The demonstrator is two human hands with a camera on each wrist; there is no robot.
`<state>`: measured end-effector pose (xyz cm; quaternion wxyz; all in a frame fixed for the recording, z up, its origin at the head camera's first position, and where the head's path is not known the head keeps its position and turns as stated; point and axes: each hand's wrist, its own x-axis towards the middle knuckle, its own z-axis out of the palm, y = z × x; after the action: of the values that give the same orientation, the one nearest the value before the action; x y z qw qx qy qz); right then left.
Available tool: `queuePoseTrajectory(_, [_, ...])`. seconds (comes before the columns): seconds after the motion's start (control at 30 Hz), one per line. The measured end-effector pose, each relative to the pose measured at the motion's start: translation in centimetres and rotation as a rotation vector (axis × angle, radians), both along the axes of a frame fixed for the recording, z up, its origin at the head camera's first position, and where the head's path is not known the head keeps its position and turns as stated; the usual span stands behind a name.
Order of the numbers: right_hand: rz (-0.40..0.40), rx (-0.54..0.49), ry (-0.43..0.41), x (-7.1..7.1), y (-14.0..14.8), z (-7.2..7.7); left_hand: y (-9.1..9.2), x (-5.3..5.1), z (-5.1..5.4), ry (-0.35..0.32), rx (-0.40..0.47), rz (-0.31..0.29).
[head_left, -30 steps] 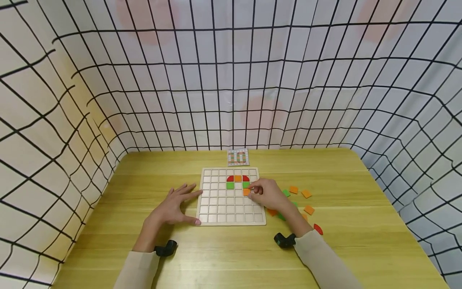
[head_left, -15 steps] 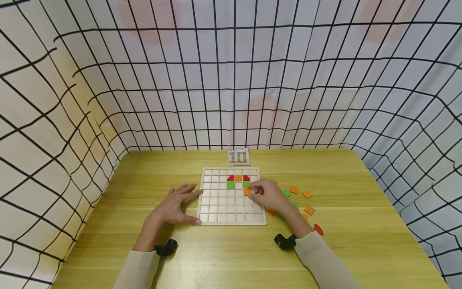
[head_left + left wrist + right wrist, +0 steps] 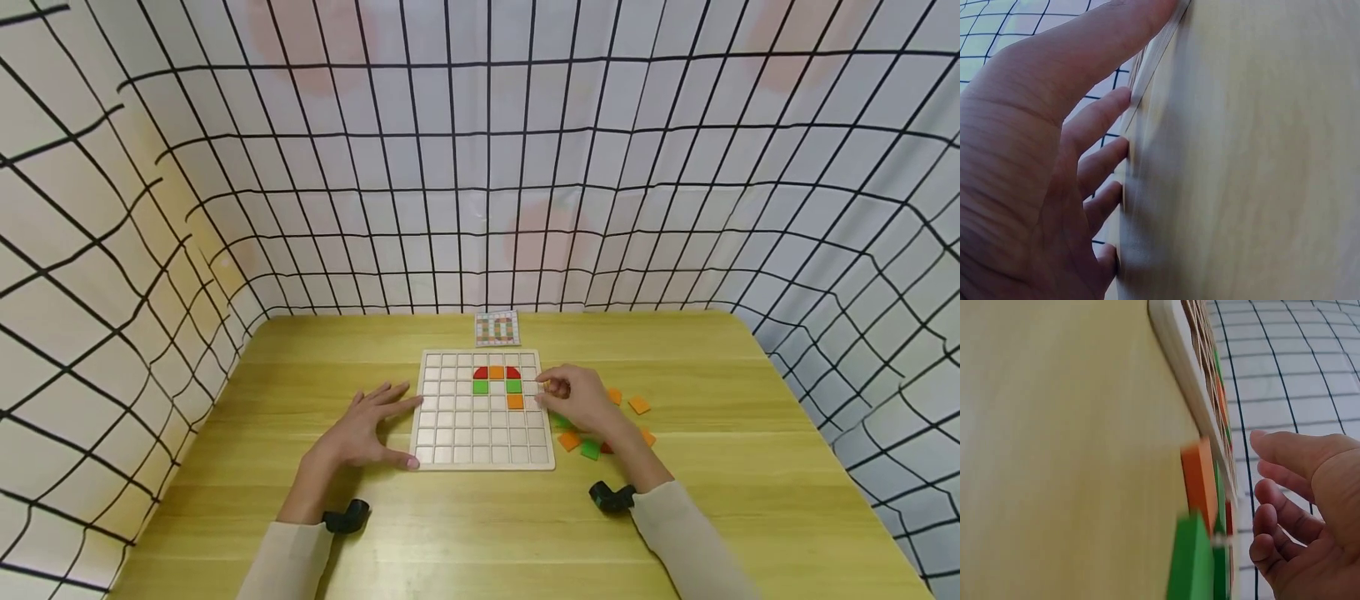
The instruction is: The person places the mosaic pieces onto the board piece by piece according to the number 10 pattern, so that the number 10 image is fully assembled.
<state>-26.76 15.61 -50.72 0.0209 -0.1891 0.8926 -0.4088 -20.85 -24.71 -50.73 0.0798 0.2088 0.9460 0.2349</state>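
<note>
A pale wooden grid board lies on the table. In its cells sit an orange square tile, two green square tiles, another orange one and two red quarter-round tiles. My left hand lies at the board's left side, fingers spread, with index finger and thumb touching its edge. Over the right edge of the board hovers my right hand, apart from the placed tiles. The right wrist view shows its loosely bent fingers and the thumb with nothing between them.
Loose orange and green tiles are scattered right of the board, some partly hidden under my right hand and forearm. A small printed pattern card lies behind the board. Black-lined white sheeting surrounds the table's back and sides.
My right hand has let go of the lower orange tile, which stays in its cell, and has moved right. My left hand keeps its place.
</note>
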Motion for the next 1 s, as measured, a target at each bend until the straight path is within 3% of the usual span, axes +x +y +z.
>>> queuePoseTrajectory(0.33, [-0.074, 0.066, 0.018, 0.7, 4.7, -0.1, -0.1, 0.5, -0.6, -0.01, -0.001, 0.005])
queuePoseTrajectory(0.7, [-0.145, 0.124, 0.074, 1.4, 9.3, -0.1, -0.1, 0.3, -0.2, 0.008, 0.007, -0.007])
queuePoseTrajectory(1.0, [-0.211, 0.174, 0.013, 2.0, 12.1, 0.1, 0.1, 0.1, 0.1, 0.009, 0.022, -0.009])
